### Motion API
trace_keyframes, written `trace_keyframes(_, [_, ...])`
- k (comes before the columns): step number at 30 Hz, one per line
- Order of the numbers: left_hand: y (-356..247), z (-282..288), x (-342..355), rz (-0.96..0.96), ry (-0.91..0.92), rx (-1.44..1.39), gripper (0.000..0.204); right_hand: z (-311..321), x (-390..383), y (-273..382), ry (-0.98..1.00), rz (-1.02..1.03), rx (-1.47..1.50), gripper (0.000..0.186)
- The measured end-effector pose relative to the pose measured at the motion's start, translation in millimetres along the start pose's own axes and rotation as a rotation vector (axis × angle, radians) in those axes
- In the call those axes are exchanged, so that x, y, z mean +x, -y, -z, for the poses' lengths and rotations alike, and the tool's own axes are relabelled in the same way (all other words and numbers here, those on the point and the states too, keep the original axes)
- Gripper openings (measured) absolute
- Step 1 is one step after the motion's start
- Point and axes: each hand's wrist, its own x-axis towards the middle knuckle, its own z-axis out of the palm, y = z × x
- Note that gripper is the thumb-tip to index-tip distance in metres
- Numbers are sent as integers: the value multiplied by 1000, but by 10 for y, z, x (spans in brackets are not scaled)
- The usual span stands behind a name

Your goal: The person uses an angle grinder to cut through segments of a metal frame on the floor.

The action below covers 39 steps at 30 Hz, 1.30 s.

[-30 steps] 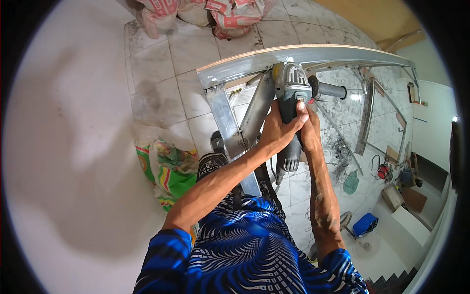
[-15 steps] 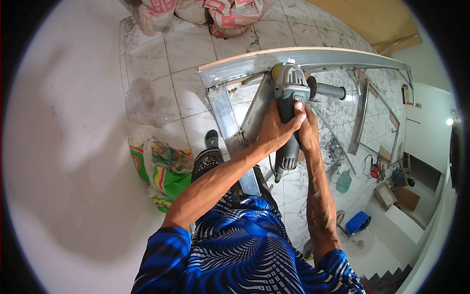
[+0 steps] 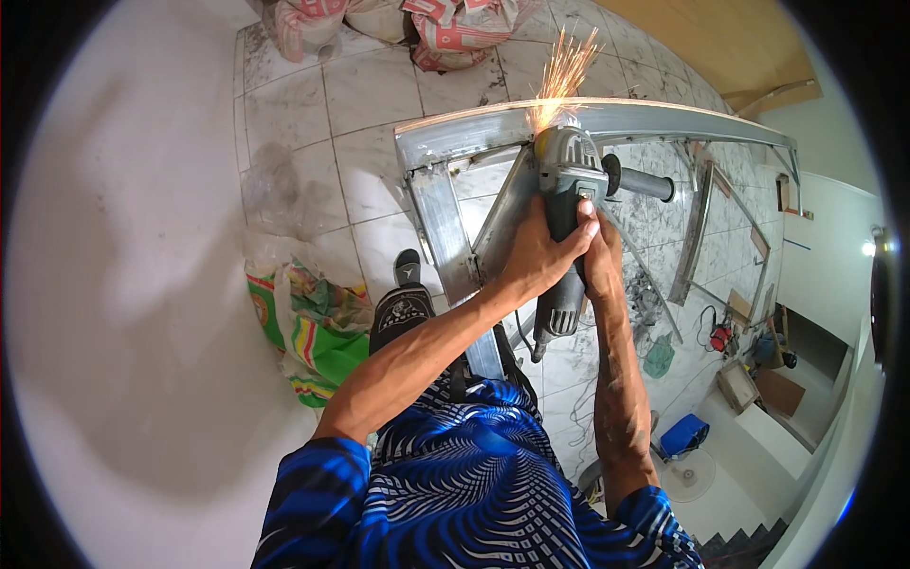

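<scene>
An angle grinder (image 3: 567, 190) with a grey-green and black body is gripped between my two hands. My left hand (image 3: 545, 248) wraps its body from the left, and my right hand (image 3: 601, 256) closes round it from the right, a thumb lying by the switch. The black side handle (image 3: 646, 184) sticks out to the right, with no hand on it. At its far end the grinder's head meets the metal frame (image 3: 474, 129), and orange sparks (image 3: 565, 76) spray away from me past the frame's far bar. The disc itself is hidden by the head.
Red-and-white sacks (image 3: 460, 33) stand at the far wall. A green, yellow and white sack (image 3: 313, 327) lies on the tiled floor at left. Metal bars (image 3: 697, 232), a red tool (image 3: 721, 338), a blue container (image 3: 684, 435) and a round fan-like thing (image 3: 687, 474) are at right.
Sparks now fly from the grinder's head where there were none. The grinder, my hands and the frame sit slightly further right in view. My grip looks the same.
</scene>
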Motion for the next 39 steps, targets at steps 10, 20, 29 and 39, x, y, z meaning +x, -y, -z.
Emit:
trace_keyframes(10, [71,13,2,-5,9,-20,71,-44,-63,149,-33,6,-70,60])
trace_keyframes(20, [50,14,-42,54,47,-54,67,-4,-114,170,-25,-41,-133,65])
trace_keyframes(29, [50,7,-35,53,25,-18,71,24,-69,63,-30,-31,-87,68])
trace_keyframes(39, [28,4,-59,53,28,-61,76,10,-98,103,-60,-25,-97,67])
